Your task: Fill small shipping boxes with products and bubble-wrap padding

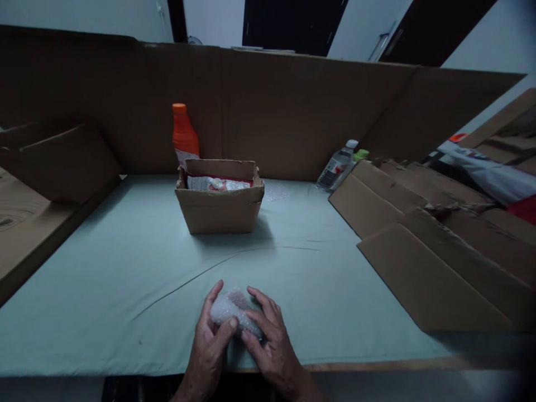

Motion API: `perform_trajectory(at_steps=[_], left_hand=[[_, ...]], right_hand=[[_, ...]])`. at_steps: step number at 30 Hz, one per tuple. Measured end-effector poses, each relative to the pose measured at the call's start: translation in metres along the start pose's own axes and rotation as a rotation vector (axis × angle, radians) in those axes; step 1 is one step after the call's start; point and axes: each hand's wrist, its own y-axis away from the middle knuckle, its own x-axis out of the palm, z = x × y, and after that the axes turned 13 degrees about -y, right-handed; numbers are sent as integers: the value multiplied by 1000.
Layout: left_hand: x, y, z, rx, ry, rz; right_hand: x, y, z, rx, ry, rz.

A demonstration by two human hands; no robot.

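Bubble-wrap bundle (pixel 233 312) between left hand (pixel 210 341); right hand (pixel 270 340).

At the near edge of the pale green cloth-covered counter (pixel 125 268) I see my left hand (pixel 208 343) and right hand (pixel 273 345) on either side of a small clear bubble-wrap bundle (pixel 231 309), both clasping it. Well beyond, mid-counter, stands a small open brown cardboard box (pixel 220 212) with a white printed packet (pixel 218 183) inside. An orange plastic bottle (pixel 184 134) stands just behind the box, to its left. At the right rear a clear plastic bottle (pixel 337 166) leans beside stacked flat brown cardboard sheets (pixel 419 245) covering the right side. A tall brown cardboard wall (pixel 293 106) runs along the back.
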Motion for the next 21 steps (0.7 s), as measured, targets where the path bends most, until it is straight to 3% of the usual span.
perform_trajectory(at_steps=[8,15,21], left_hand=[[-1,-7,0,117,-265,-52],[3,-3,11,225,-414,-120],[12,0,27,128,-237,58]], right_hand=[[-1,0,-5,86,-174,36],[2,4,-9,131,-238,-38],[1,7,-12,95,-292,-68]])
